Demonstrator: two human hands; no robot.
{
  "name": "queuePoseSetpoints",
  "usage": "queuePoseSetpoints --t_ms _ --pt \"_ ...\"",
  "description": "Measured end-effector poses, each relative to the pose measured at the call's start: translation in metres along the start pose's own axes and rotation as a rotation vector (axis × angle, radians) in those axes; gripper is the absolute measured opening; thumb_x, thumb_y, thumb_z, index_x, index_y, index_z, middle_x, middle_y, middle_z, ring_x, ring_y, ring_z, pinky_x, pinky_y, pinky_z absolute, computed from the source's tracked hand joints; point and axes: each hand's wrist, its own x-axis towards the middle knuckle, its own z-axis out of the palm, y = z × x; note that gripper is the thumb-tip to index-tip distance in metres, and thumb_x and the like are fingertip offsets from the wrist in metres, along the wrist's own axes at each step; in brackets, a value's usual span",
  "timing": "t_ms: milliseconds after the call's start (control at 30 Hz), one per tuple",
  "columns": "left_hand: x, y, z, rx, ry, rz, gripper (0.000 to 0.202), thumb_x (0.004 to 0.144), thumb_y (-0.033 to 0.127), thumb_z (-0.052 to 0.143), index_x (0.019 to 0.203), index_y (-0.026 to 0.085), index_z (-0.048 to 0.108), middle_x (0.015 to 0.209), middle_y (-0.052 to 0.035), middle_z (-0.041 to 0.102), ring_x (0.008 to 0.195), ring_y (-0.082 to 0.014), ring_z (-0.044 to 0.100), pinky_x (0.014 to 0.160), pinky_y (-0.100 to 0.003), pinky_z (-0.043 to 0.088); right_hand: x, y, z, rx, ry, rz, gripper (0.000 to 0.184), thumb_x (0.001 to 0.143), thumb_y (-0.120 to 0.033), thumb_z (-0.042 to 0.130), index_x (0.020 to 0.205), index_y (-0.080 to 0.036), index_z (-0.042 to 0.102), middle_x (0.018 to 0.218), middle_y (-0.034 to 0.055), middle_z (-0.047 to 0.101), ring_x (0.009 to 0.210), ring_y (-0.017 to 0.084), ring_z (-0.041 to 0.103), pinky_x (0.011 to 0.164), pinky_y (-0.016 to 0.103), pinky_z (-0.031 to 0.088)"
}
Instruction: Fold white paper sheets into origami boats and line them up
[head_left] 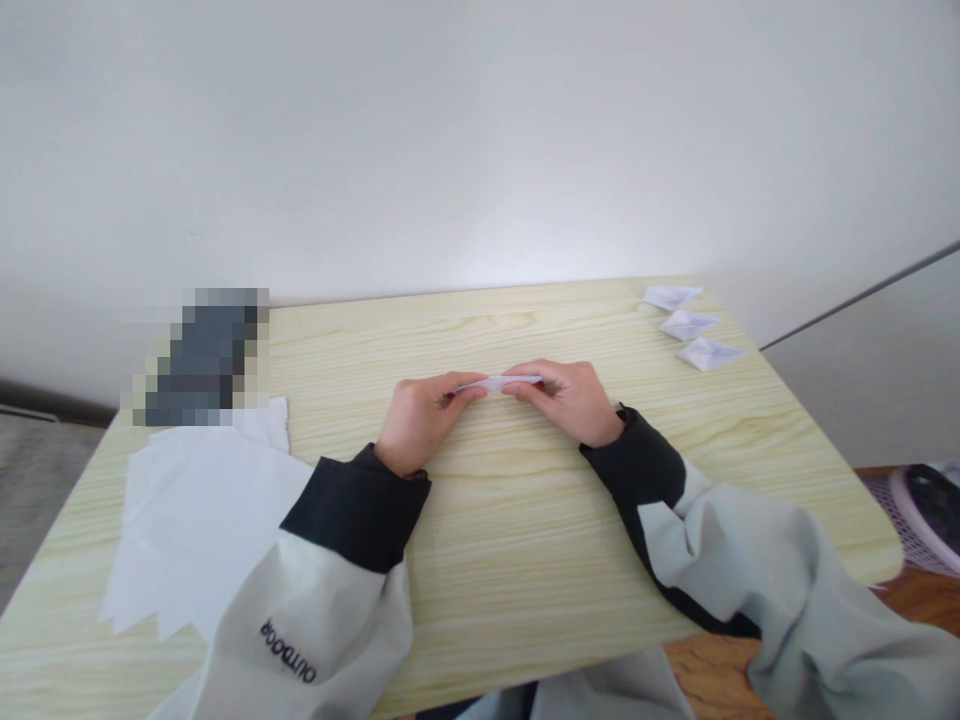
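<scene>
A small folded white paper (495,384) is held level above the middle of the wooden table (517,560). My left hand (427,415) pinches its left end between thumb and fingers. At the other end, my right hand (566,398) grips it the same way, and a thin tip of the paper shows past the thumb. The fingers cover much of the paper, so its full shape is hidden. Three folded paper boats (691,325) lie in a row at the table's far right corner.
Sheets of white paper (195,520) overlap on the left, partly beneath my left sleeve. Behind them is a dark, pixelated object (202,355). A white wall (465,150) borders the far edge. A pink plastic basket (911,520) stands on the floor at right.
</scene>
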Motion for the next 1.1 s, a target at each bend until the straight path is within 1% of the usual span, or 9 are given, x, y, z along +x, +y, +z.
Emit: queuePoseSetpoints --t_ms 133,233,367,500,567,667,733,933,1100 --pt "0.0001 0.0022 -0.0016 -0.072 -0.005 -0.051 0.024 0.083 0.037 0.06 0.09 0.019 0.074 0.071 0.0004 0.074 0.059 -0.0132 0.063 0.058 -0.022 0.046 0.0008 0.0015 -0.0003 0.062 -0.01 0.046 0.013 0.082 -0.031 0.065 0.087 -0.022 0.074 0.075 -0.0013 0.075 0.063 0.013 0.07 0.06 0.021 0.052" --pt "0.0009 0.0046 -0.0025 -0.194 -0.027 -0.148 0.027 0.08 0.038 0.063 0.093 0.016 0.073 0.061 0.0003 0.07 0.052 -0.0119 0.059 0.052 -0.021 0.044 0.0011 0.0037 0.0001 0.155 -0.03 0.105 0.014 0.08 -0.032 0.067 0.086 -0.022 0.073 0.07 -0.0018 0.074 0.06 0.014 0.07 0.059 0.021 0.053" --pt "0.0018 0.0053 -0.0023 -0.332 -0.008 -0.241 0.03 0.08 0.039 0.063 0.097 0.015 0.071 0.066 -0.0022 0.071 0.054 -0.0125 0.061 0.051 -0.021 0.045 0.0008 0.0049 -0.0007 0.193 0.02 0.151 0.018 0.078 -0.033 0.069 0.091 -0.02 0.071 0.07 -0.0008 0.073 0.059 0.014 0.069 0.058 0.022 0.053" --pt "0.0023 0.0033 -0.0015 -0.322 0.028 -0.233 0.029 0.079 0.04 0.064 0.09 0.015 0.071 0.074 -0.0039 0.073 0.067 -0.0152 0.066 0.063 -0.023 0.05 0.0016 0.0032 -0.0027 0.065 0.048 0.067 0.021 0.078 -0.032 0.069 0.095 -0.02 0.07 0.091 0.0027 0.074 0.069 0.013 0.068 0.062 0.023 0.053" --pt "0.0026 0.002 -0.0017 -0.282 0.026 -0.224 0.031 0.077 0.043 0.065 0.092 0.016 0.071 0.075 -0.0031 0.072 0.062 -0.0139 0.063 0.059 -0.023 0.048 0.002 0.0028 -0.0029 0.042 0.049 0.047 0.022 0.078 -0.032 0.069 0.096 -0.02 0.07 0.098 0.003 0.073 0.072 0.013 0.067 0.064 0.023 0.053" --pt "0.0028 0.0008 -0.0024 -0.196 -0.014 -0.192 0.035 0.073 0.046 0.069 0.094 0.018 0.071 0.073 -0.0004 0.071 0.05 -0.0097 0.052 0.051 -0.022 0.042 0.0018 0.0032 -0.0024 0.032 0.043 0.067 0.018 0.078 -0.033 0.069 0.092 -0.021 0.072 0.091 0.0014 0.074 0.065 0.012 0.066 0.062 0.023 0.053" --pt "0.0025 0.0011 -0.0028 -0.141 -0.037 -0.159 0.033 0.073 0.045 0.068 0.092 0.019 0.071 0.07 0.0011 0.07 0.048 -0.0087 0.049 0.051 -0.021 0.041 0.0012 0.0039 -0.002 0.032 0.032 0.075 0.016 0.078 -0.033 0.068 0.089 -0.021 0.073 0.088 0.001 0.075 0.065 0.013 0.066 0.062 0.023 0.053" --pt "0.0014 0.0034 -0.0032 -0.062 -0.008 -0.127 0.027 0.077 0.042 0.063 0.084 0.018 0.071 0.066 0.002 0.067 0.05 -0.0091 0.05 0.052 -0.021 0.041 0.0003 0.0044 -0.0015 0.053 -0.032 0.079 0.016 0.077 -0.032 0.069 0.089 -0.022 0.074 0.091 0.001 0.075 0.068 0.014 0.068 0.064 0.023 0.054" --pt "0.0017 0.003 -0.003 -0.031 -0.018 -0.101 0.026 0.078 0.042 0.061 0.084 0.018 0.069 0.066 0.0024 0.067 0.049 -0.0093 0.051 0.053 -0.022 0.042 0.0007 0.0052 0.0003 0.063 0.002 0.068 0.013 0.078 -0.032 0.069 0.085 -0.022 0.074 0.087 0.0012 0.075 0.075 0.015 0.07 0.068 0.024 0.055"
